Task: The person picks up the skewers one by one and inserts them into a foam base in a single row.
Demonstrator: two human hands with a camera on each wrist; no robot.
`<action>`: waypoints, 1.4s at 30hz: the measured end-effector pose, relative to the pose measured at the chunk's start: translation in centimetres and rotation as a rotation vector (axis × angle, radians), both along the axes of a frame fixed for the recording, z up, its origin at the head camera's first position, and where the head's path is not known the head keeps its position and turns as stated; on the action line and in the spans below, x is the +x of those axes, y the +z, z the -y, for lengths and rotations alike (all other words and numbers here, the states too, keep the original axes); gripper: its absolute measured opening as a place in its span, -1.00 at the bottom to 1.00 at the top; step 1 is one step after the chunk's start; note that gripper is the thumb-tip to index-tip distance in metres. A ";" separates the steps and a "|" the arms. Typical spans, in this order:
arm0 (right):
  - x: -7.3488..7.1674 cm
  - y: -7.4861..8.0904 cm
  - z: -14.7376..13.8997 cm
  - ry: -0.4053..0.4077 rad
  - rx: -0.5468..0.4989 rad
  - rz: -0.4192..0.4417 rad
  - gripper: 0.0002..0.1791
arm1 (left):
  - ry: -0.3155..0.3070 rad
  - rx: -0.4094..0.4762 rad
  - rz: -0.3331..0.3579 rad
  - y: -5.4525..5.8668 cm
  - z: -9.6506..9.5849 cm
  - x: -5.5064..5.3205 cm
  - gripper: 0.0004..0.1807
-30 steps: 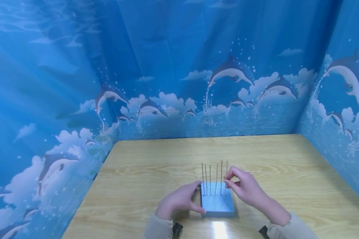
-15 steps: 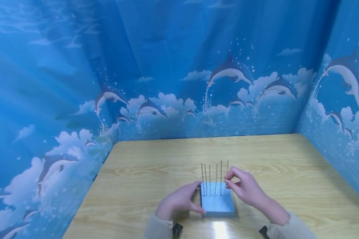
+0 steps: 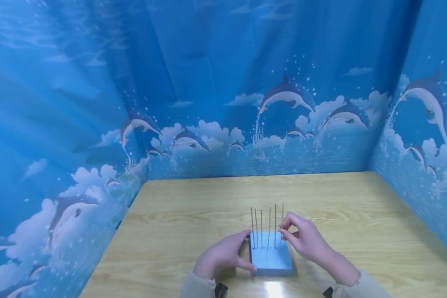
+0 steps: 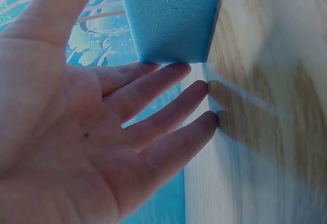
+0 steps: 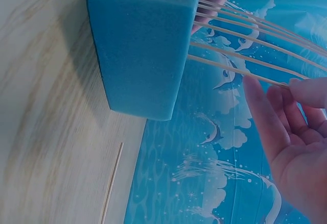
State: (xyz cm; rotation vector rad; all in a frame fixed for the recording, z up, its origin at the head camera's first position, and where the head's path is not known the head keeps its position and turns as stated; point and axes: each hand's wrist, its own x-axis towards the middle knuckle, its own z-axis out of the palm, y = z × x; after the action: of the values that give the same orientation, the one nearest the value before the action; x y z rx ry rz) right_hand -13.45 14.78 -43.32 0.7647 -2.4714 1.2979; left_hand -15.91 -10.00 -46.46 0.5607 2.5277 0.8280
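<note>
A light-blue foam block (image 3: 271,261) rests on the table, with a row of thin wooden sticks (image 3: 261,225) standing up from it. My left hand (image 3: 223,253) steadies the block at its left side, thumb at the front corner and fingertips at the back edge. In the left wrist view the fingers (image 4: 168,78) reach out, two of them meeting the end of the block. My right hand (image 3: 308,241) pinches the rightmost bamboo skewer (image 5: 230,69) between thumb and index finger, a little above the foam. That skewer's lower end meets the block.
One loose stick (image 3: 324,219) lies on the wood-grain table (image 3: 179,207) behind the right hand. Blue curtains (image 3: 208,82) printed with dolphins hang along the back and both sides of the table.
The head view has tilted up slightly, so everything sits a bit lower in it. Both hands keep their places at the block and the skewer.
</note>
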 end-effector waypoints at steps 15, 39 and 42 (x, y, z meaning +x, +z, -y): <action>0.2 -0.5 -0.3 -0.015 -0.013 0.076 -0.79 | -0.004 0.006 0.004 -0.3 -0.1 0.2 0.24; -3.0 3.3 -6.2 -0.183 0.268 -0.014 -0.69 | -0.015 0.035 0.006 0.5 0.2 0.1 0.28; -3.6 2.8 -6.7 -0.183 0.310 0.010 -0.70 | -0.019 0.036 0.007 0.5 0.1 0.1 0.28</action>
State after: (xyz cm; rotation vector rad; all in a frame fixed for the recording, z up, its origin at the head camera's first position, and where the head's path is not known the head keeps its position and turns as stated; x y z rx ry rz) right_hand -17.09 21.47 -40.50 0.5783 -2.7126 0.8699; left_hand -15.84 -10.14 -45.97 0.5909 2.5018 0.8684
